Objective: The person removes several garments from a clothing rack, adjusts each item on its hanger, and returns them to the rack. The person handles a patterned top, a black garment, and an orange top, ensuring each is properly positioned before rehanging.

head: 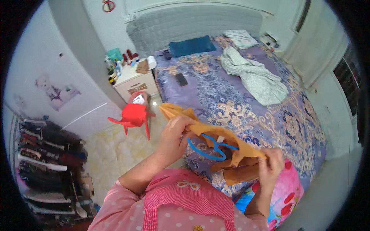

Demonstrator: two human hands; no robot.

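Both of my hands hold up a mustard-orange garment (228, 131) over the near side of the bed. My left hand (176, 132) grips its fabric on the left, and my right hand (271, 161) pinches it on the right. A blue plastic clothes hanger (206, 154) shows at the garment's opening, partly inside it, with its hook lying toward me. A pale tag is visible near the hanger. Folds of the garment hang below my right hand, close to the patterned bedspread (228, 109).
On the bed lie a phone (181, 79), a grey-white cloth (254, 76), a dark teal pillow (192, 46) and a pink floral bundle (286, 190). At left stand a red child's chair (134, 115), a cluttered nightstand (136, 78) and a rack of hanging clothes (46, 164).
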